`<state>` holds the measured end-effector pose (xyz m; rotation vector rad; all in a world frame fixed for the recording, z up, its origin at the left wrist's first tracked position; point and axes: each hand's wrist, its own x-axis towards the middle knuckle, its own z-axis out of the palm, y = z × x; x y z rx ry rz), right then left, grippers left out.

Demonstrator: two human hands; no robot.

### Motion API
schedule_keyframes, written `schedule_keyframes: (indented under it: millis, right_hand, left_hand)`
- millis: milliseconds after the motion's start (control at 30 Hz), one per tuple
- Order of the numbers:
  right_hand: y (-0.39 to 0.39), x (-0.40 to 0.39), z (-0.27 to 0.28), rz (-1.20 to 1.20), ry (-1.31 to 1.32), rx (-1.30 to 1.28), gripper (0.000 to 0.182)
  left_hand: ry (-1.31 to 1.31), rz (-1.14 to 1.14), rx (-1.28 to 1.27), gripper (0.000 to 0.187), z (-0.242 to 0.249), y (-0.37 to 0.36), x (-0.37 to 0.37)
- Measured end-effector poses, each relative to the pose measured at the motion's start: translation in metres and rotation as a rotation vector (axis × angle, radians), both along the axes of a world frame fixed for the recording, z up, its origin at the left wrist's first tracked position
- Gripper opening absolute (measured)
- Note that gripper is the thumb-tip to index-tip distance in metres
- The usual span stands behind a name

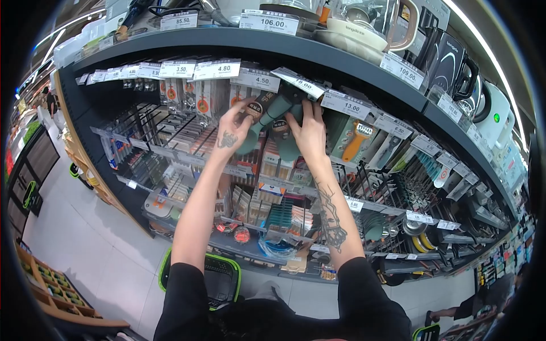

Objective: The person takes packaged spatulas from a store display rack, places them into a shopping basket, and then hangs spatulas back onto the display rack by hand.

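Observation:
Both hands are raised to the upper hooks of the shelf. My left hand has its fingers closed round a green utensil with a dark round label, which hangs tilted. To its right, my right hand touches a second green utensil on the hooks; its fingertips are partly hidden behind the handles and the tag. Just above the hands is a tilted price tag reading 18.00. A yellow-handled peeler on a card hangs right of my right hand.
A dark shelf edge with price tags curves above the hands, with kettles standing on it. Lower racks hold packaged utensils. A green-rimmed basket is on the floor below my left arm. Part of another person shows at lower right.

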<state>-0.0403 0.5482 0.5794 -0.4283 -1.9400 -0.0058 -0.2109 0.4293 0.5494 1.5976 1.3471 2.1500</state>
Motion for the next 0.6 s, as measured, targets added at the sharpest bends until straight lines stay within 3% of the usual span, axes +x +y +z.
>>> schedule_keyframes:
  millis: [67, 233, 333, 400, 467, 567, 600]
  right_hand:
    - [0.0, 0.001, -0.001, -0.014, -0.003, 0.054, 0.055]
    - [-0.008, 0.013, -0.008, 0.027, 0.006, -0.036, 0.064]
    - [-0.027, 0.034, -0.018, 0.014, 0.058, -0.11, 0.063]
    - [-0.046, 0.058, -0.029, 0.042, 0.079, -0.061, 0.05]
    - [-0.084, 0.088, -0.049, 0.154, 0.158, -0.222, 0.035]
    - [-0.136, 0.123, -0.127, 0.204, 0.218, -0.27, 0.017]
    - [-0.156, 0.137, -0.157, 0.25, 0.117, -0.339, 0.016]
  left_hand:
    - [0.095, 0.068, 0.101, 0.042, -0.004, 0.015, -0.014]
    - [0.183, 0.259, -0.015, 0.045, -0.022, 0.04, -0.018]
    - [0.096, 0.215, -0.036, 0.045, -0.028, 0.042, -0.009]
    - [0.113, 0.222, -0.041, 0.043, -0.031, 0.039, -0.004]
    - [0.023, 0.201, -0.027, 0.043, -0.041, 0.042, -0.007]
    - [-0.06, 0.118, -0.004, 0.042, -0.042, 0.03, 0.0]
    - [-0.081, 0.119, -0.019, 0.042, -0.041, 0.025, 0.002]
